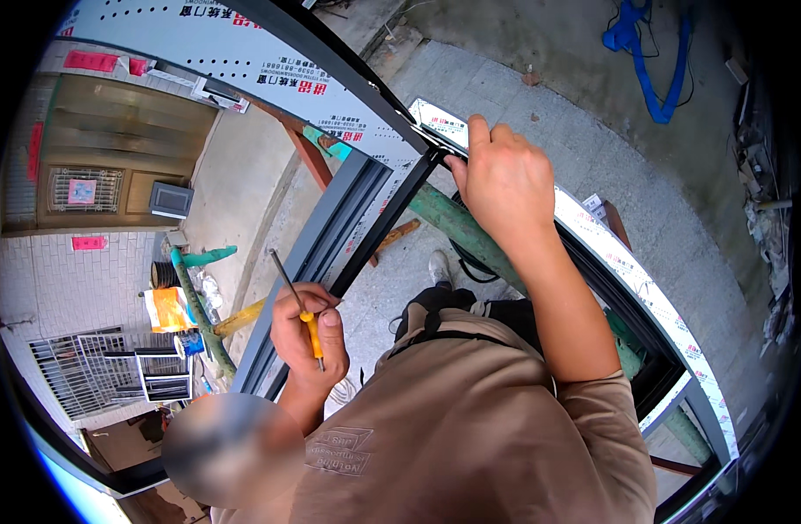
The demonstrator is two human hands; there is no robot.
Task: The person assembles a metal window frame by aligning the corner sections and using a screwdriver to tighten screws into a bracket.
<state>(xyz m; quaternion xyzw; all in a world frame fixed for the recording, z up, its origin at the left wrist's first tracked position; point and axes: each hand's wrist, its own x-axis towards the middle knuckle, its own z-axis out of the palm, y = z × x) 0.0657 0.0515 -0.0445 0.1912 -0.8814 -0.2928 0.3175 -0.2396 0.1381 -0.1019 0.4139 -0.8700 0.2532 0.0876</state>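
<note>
A screwdriver point(310, 330) with a yellow handle is held in my left hand point(306, 349). Its metal shaft points up and away to the left. The fingers of that hand lie close against the grey metal frame bar point(331, 231), which has a black edge strip point(383, 218). My right hand point(510, 179) is closed over the corner where the bars meet, its thumb near the black inner edge. Under its fingers is a metal profile covered in white printed film point(441, 120); the palm hides part of that joint.
A wide film-covered profile point(243, 65) runs across the far left. Another curves along my right point(649, 284). Green poles point(457, 218) support the frame from below. A blue strap point(671, 83) lies on the ground at far right, and debris point(767, 183) lines the right edge.
</note>
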